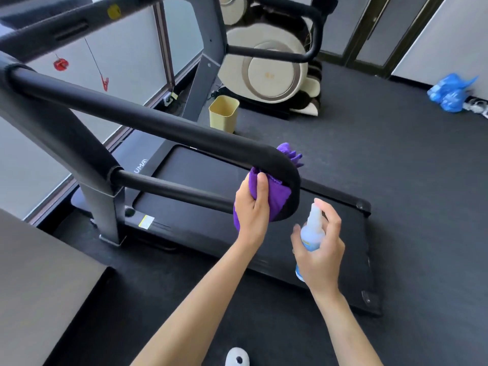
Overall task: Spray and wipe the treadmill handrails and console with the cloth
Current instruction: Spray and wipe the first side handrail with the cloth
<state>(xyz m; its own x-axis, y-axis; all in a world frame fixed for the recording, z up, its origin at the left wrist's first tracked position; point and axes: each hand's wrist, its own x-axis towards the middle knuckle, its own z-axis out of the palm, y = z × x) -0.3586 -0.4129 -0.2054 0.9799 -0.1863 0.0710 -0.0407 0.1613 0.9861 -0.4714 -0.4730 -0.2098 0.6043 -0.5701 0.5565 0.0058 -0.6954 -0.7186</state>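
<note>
A black treadmill handrail (148, 120) loops from the upright at left to a curved end near the middle. My left hand (252, 210) grips a purple cloth (277, 195) wrapped around that curved end; part of the cloth pokes out behind the rail. My right hand (320, 247) holds a small clear spray bottle (311, 231) with blue liquid, nozzle up, just right of the rail's bend, index finger over the top. The far handrail (60, 27) crosses the top left. The console is out of view.
The treadmill belt (330, 233) lies below the hands on dark carpet. A yellow bin (224, 114) and a cream elliptical machine (269, 72) stand beyond. Blue bags (449, 92) sit at the right wall. A brown table edge (39, 281) is at lower left.
</note>
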